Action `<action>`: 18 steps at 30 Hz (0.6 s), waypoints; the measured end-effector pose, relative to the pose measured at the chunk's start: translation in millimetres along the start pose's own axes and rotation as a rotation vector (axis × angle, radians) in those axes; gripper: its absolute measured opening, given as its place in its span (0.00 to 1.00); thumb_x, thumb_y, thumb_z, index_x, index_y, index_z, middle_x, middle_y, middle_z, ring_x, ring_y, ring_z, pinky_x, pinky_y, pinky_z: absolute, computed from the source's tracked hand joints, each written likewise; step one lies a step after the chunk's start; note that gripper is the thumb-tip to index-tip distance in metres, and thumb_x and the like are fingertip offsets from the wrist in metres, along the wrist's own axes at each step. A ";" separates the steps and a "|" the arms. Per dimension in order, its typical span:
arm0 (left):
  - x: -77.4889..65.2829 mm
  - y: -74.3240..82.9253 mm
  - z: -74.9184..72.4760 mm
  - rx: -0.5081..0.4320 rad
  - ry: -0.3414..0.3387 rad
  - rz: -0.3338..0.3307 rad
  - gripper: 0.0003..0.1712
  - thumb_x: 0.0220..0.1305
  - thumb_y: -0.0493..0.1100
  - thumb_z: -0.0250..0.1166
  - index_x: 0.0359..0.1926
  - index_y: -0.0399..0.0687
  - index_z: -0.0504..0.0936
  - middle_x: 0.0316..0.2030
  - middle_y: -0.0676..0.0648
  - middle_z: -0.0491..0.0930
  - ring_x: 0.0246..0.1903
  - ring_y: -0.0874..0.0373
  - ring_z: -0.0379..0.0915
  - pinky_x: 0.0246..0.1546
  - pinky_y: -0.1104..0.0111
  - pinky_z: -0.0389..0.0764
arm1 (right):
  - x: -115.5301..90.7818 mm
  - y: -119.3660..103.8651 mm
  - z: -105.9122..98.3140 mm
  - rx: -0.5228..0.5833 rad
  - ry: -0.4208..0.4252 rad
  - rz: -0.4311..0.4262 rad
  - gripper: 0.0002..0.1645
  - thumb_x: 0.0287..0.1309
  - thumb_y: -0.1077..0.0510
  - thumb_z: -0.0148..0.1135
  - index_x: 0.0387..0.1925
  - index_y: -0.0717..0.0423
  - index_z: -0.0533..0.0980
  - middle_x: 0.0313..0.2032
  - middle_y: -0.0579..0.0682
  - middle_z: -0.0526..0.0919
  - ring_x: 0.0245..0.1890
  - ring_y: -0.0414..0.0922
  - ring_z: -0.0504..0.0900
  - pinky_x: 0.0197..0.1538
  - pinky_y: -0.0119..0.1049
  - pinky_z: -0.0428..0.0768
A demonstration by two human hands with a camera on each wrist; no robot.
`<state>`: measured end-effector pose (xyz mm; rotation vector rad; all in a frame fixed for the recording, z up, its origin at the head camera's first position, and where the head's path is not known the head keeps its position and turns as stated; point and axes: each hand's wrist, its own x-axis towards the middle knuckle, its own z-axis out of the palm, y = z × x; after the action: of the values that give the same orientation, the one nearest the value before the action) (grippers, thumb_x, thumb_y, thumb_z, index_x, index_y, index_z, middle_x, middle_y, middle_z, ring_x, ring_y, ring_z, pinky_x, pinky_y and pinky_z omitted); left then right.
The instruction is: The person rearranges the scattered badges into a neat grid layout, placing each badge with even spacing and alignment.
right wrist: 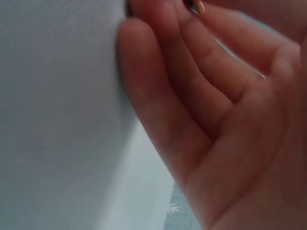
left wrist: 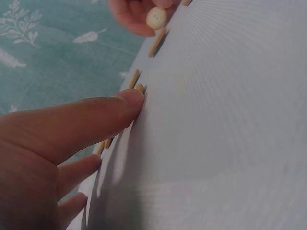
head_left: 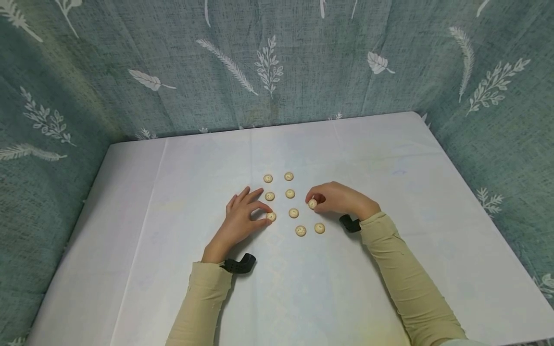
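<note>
My left hand pinches a round cream-coloured button between thumb and forefinger, low over the white cloth, its other fingers spread. In the left wrist view the thumb covers most of that button. On the right, my right hand holds another button by its edges, tilted so its face and small holes show in the left wrist view. The right wrist view shows the curled fingers close to the cloth. Between the hands lies a slanting column of several buttons.
Two more buttons, one farther back and one nearer, lie beyond the left fingertips. A single button rests just below the right hand. White cloth covers the table; a leaf-patterned green curtain surrounds its back and sides.
</note>
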<state>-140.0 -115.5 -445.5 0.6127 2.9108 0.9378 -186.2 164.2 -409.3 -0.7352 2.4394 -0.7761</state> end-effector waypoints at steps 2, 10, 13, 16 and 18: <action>-0.7 0.1 -0.2 0.000 -0.002 -0.002 0.09 0.48 0.52 0.68 0.33 0.63 0.80 0.63 0.49 0.59 0.66 0.49 0.38 0.59 0.49 0.35 | 0.2 1.6 0.4 0.017 0.032 -0.002 0.13 0.52 0.61 0.61 0.41 0.49 0.76 0.32 0.43 0.77 0.34 0.42 0.72 0.40 0.37 0.70; -0.3 -0.5 -0.4 0.003 0.002 -0.003 0.09 0.48 0.53 0.68 0.33 0.64 0.80 0.63 0.50 0.59 0.66 0.49 0.38 0.59 0.50 0.35 | 1.5 3.8 -2.0 0.040 0.104 0.033 0.13 0.51 0.60 0.62 0.41 0.50 0.76 0.31 0.45 0.77 0.33 0.43 0.73 0.39 0.37 0.71; -0.1 -1.1 0.1 0.001 0.002 0.000 0.09 0.48 0.53 0.68 0.33 0.65 0.79 0.63 0.50 0.58 0.66 0.49 0.38 0.59 0.50 0.35 | 2.8 6.4 -2.8 0.052 0.124 0.048 0.13 0.51 0.59 0.63 0.41 0.49 0.76 0.31 0.45 0.77 0.32 0.43 0.73 0.38 0.37 0.71; -0.3 -1.6 0.6 0.000 0.002 0.001 0.09 0.48 0.52 0.68 0.33 0.65 0.79 0.63 0.50 0.58 0.66 0.50 0.38 0.59 0.50 0.35 | 4.8 9.6 -3.5 0.056 0.141 0.054 0.14 0.51 0.59 0.62 0.42 0.49 0.76 0.31 0.45 0.77 0.32 0.43 0.73 0.37 0.37 0.71; -0.5 -1.9 0.7 0.000 0.003 0.001 0.09 0.48 0.52 0.68 0.33 0.65 0.79 0.63 0.50 0.58 0.66 0.49 0.38 0.59 0.50 0.35 | 6.7 11.0 -4.4 0.050 0.145 0.059 0.14 0.51 0.59 0.62 0.43 0.49 0.76 0.32 0.45 0.77 0.33 0.43 0.73 0.38 0.37 0.71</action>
<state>-140.0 -116.7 -447.2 0.6141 2.9139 0.9394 -197.5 169.3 -414.9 -0.6046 2.5479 -0.8922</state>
